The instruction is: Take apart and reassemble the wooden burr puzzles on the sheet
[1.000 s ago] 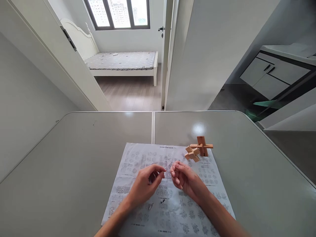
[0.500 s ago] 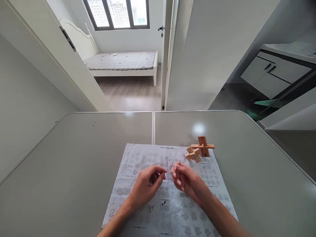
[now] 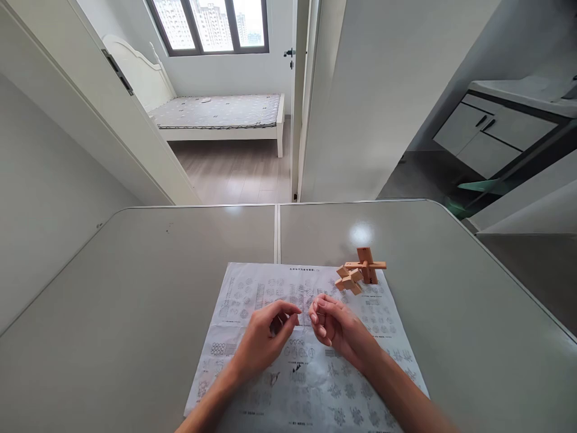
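Over the printed paper sheet [image 3: 252,288] my left hand [image 3: 265,337] is curled, the tips of its thumb and index finger almost together. Close to its right, palm turned inward, my right hand [image 3: 340,328] has its fingers bent in and the thumb against the index finger. A small gap separates the fingertips of both hands. Whatever the two pinches hold, if anything, is too small to make out. Just beyond my right hand lies a pale wooden interlocking puzzle [image 3: 350,280]. Touching or very near it, a redder wooden cross-shaped puzzle [image 3: 366,265] stands at the sheet's upper right corner.
The sheet, full of small line diagrams, lies on a large grey table [image 3: 112,319] with a seam down its middle. Past the table's far edge are an open doorway, a bed [image 3: 220,111] and a window. A white cabinet [image 3: 491,129] stands at the far right.
The whole view has shifted slightly, so things appear a little further left. Both hands keep nearly the same pose, and the wooden puzzles have not moved on the table.
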`<state>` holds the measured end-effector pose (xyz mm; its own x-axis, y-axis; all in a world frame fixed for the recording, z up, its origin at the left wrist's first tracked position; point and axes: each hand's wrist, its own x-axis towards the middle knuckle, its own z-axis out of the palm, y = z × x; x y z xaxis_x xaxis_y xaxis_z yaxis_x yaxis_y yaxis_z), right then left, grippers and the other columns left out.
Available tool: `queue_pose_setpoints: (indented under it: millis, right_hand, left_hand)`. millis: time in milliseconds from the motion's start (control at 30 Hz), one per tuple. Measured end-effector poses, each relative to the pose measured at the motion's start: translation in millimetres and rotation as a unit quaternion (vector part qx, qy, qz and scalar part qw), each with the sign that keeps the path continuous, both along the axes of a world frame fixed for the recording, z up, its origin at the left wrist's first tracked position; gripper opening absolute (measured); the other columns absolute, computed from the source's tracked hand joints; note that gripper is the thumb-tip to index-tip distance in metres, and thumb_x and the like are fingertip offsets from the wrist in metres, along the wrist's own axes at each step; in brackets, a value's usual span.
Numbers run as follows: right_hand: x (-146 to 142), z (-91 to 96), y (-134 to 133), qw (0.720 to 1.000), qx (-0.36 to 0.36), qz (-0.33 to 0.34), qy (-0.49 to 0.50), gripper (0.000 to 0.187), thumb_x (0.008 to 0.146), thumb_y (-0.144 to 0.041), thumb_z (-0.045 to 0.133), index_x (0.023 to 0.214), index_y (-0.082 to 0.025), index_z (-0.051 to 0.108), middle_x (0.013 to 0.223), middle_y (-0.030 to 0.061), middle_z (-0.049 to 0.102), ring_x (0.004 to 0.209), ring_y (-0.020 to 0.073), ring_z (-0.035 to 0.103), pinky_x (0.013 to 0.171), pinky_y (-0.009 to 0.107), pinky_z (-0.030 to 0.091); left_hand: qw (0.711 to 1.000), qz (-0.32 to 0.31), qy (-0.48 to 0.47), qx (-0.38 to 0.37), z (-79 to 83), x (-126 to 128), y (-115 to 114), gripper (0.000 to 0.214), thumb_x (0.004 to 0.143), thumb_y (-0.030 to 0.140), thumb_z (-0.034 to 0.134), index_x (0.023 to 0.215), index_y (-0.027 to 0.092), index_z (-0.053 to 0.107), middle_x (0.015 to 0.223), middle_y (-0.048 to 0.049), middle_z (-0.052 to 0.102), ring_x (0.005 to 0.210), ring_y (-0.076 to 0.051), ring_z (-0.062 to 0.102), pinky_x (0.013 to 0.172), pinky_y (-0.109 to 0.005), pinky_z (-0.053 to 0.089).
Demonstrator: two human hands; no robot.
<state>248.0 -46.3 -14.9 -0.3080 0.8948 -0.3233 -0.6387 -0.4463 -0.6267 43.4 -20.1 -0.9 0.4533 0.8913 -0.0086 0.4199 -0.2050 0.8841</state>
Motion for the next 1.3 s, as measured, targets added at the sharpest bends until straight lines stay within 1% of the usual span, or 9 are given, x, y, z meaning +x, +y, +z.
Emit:
queue_pose_setpoints:
  millis: [233,367,467,600,733,867,1033,1200,1300]
  right_hand:
    - [-0.2,-2.0,1.0,1.000,0.004,-0.001,0.006,0.032,0.090,-0.043,0.081,0.083,-0.017,0.065,0.080,0.0011,0.062,0.056,0.0085,0.048,0.048,0.020,0.036]
    - [2.4,-3.2,0.7,0.999,0.016,-0.017,0.034,0.030,0.092,-0.040,0.079,0.081,-0.017,0.063,0.079,0.0000,0.059,0.056,0.0078,0.044,0.050,0.021,0.035]
    - [6.9,-4.5,2.2,0.995,0.017,-0.042,0.086,0.034,0.092,-0.041,0.079,0.076,-0.018,0.060,0.067,-0.0042,0.049,0.052,0.0074,0.036,0.049,0.020,0.033]
    - [15.7,-6.7,4.6,0.986,0.011,-0.076,0.147,0.041,0.093,-0.041,0.078,0.068,-0.020,0.053,0.051,-0.0098,0.033,0.043,0.0067,0.018,0.041,0.019,0.025]
    - [27.9,-9.5,4.3,0.977,0.015,-0.101,0.189,0.051,0.097,-0.041,0.072,0.061,-0.022,0.042,0.042,-0.0127,0.026,0.036,0.0055,0.008,0.036,0.019,0.022]
    - [48.2,-14.1,3.6,0.960,0.015,-0.174,0.217,0.050,0.099,-0.043,0.069,0.063,-0.023,0.041,0.035,-0.0161,0.020,0.030,0.0035,0.001,0.033,0.019,0.017]
    - [77.1,-16.7,6.2,0.941,0.031,-0.222,0.253,0.045,0.103,-0.051,0.061,0.070,-0.024,0.048,0.033,-0.0159,0.029,0.025,0.0040,0.008,0.035,0.021,0.025]
    - [88.6,-14.2,8.7,0.947,0.040,-0.221,0.231,0.047,0.102,-0.061,0.058,0.072,-0.026,0.050,0.035,-0.0142,0.035,0.026,0.0062,0.012,0.037,0.025,0.031]
    - [90.3,-12.7,8.2,0.947,0.033,-0.232,0.218,0.041,0.101,-0.060,0.060,0.078,-0.026,0.055,0.037,-0.0145,0.036,0.027,0.0060,0.012,0.038,0.026,0.032]
  left_hand:
    - [1.000,0.001,0.012,0.009,-0.2,0.1,1.1,0.019,0.101,0.032,0.056,0.099,0.020,0.071,0.079,-0.0010,0.074,0.064,-0.012,0.062,0.061,-0.023,0.048]
    - [1.000,0.001,0.010,0.008,0.6,0.7,1.2,0.019,0.101,0.033,0.056,0.099,0.020,0.071,0.079,-0.0013,0.074,0.064,-0.012,0.062,0.061,-0.023,0.048]
    - [1.000,0.002,0.009,0.006,1.0,0.9,0.9,0.019,0.101,0.033,0.057,0.099,0.020,0.071,0.079,-0.0016,0.074,0.065,-0.013,0.062,0.060,-0.024,0.048]
    - [1.000,0.004,0.009,0.009,-0.5,0.6,0.7,0.019,0.101,0.033,0.058,0.099,0.020,0.071,0.080,-0.0018,0.075,0.066,-0.013,0.063,0.062,-0.024,0.049]
    - [1.000,0.000,0.009,0.005,-1.2,-0.1,0.5,0.019,0.101,0.033,0.057,0.101,0.020,0.071,0.081,-0.0016,0.074,0.067,-0.013,0.062,0.062,-0.024,0.049]
    - [1.000,-0.006,0.003,0.005,0.5,-0.8,0.7,0.019,0.102,0.033,0.056,0.101,0.020,0.070,0.082,-0.0022,0.075,0.066,-0.013,0.062,0.060,-0.024,0.050]
    - [1.000,-0.007,0.005,0.002,-1.3,-1.9,1.1,0.019,0.102,0.032,0.055,0.102,0.021,0.070,0.082,-0.0024,0.074,0.066,-0.013,0.061,0.061,-0.024,0.049]
    - [1.000,-0.005,0.007,-0.006,-3.6,-2.4,0.5,0.018,0.102,0.032,0.056,0.102,0.021,0.070,0.082,-0.0013,0.074,0.066,-0.013,0.060,0.061,-0.024,0.048]
    - [1.000,-0.003,0.004,-0.008,-2.8,-1.8,0.5,0.018,0.102,0.032,0.056,0.101,0.021,0.070,0.082,-0.0012,0.074,0.066,-0.013,0.060,0.061,-0.024,0.047]
